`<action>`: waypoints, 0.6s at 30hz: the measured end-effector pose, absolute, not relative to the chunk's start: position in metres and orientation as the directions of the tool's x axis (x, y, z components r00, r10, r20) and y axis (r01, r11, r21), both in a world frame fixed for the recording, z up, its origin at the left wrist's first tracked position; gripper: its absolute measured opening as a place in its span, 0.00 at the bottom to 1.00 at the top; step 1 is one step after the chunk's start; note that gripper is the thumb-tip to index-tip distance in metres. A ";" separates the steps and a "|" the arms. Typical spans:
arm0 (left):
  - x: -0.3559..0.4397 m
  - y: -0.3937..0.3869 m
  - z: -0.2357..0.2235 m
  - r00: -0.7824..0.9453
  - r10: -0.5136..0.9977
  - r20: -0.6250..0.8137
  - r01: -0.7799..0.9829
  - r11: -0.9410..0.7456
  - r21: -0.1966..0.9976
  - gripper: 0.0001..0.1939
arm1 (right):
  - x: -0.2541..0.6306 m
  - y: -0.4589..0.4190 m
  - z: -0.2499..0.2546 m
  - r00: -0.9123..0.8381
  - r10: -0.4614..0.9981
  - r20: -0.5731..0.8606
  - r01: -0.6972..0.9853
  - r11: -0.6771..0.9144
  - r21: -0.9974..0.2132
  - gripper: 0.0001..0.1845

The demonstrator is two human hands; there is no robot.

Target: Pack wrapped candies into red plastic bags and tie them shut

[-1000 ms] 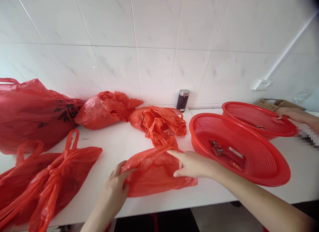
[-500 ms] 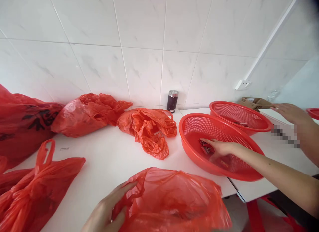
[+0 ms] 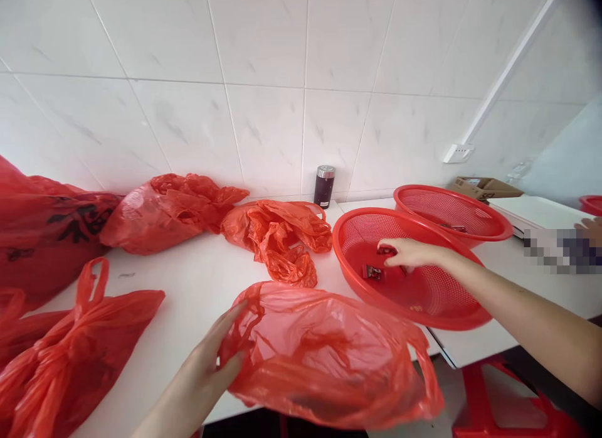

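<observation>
My left hand (image 3: pixel 209 356) grips the left rim of a thin red plastic bag (image 3: pixel 338 356), thumb and fingers closed on the film. The bag's mouth gapes upward and one loop handle hangs at its right side. Inside the near red basket (image 3: pixel 418 300), with its perforated walls, my right hand (image 3: pixel 414 253) is closed on small red wrapped packets (image 3: pixel 386 250); how many is unclear. Another small packet (image 3: pixel 373 272) lies on the basket floor just below those fingers.
A second red basket (image 3: pixel 451 206) stands behind, holding a few packets. Crumpled red bags (image 3: pixel 286 237) and full ones (image 3: pixel 164 218) line the left of the white table (image 3: pixel 188 300). A dark tumbler (image 3: pixel 324 187), a cardboard box (image 3: pixel 484 187) and a red stool (image 3: pixel 512 394) are around. Another person's hand (image 3: pixel 590 231) shows at right.
My right hand has risen off the basket floor with packets in its fingers. The held bag has moved up and its handle now shows. The other person's hand has withdrawn to the right.
</observation>
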State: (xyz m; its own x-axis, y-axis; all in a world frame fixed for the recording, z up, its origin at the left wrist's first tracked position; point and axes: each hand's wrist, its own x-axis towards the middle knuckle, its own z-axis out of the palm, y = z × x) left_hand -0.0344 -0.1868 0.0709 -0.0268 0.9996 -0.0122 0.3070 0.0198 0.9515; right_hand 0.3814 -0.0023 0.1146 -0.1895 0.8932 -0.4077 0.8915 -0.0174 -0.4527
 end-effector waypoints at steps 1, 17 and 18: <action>-0.036 -0.185 0.070 -0.030 0.999 -0.011 0.342 0.021 0.939 0.33 | 0.378 -0.003 0.126 -0.203 0.891 -0.406 0.868 -0.028 -0.495 0.25; -0.001 -0.176 0.057 0.053 0.998 0.044 0.574 -0.067 0.816 0.47 | 0.184 -0.102 0.121 -0.714 0.633 -0.301 0.700 0.634 -0.327 0.23; -0.004 -0.177 0.055 0.059 0.996 0.060 0.598 -0.083 0.797 0.47 | 0.187 -0.099 0.124 -0.730 0.632 -0.261 0.679 0.628 -0.380 0.24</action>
State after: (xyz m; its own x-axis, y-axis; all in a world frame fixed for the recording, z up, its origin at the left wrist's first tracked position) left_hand -0.0037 -0.1774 0.0551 0.0588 0.9965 0.0596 0.5984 -0.0829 0.7969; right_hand 0.1868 -0.0990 0.1239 -0.7300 0.6316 -0.2612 0.6792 0.6280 -0.3798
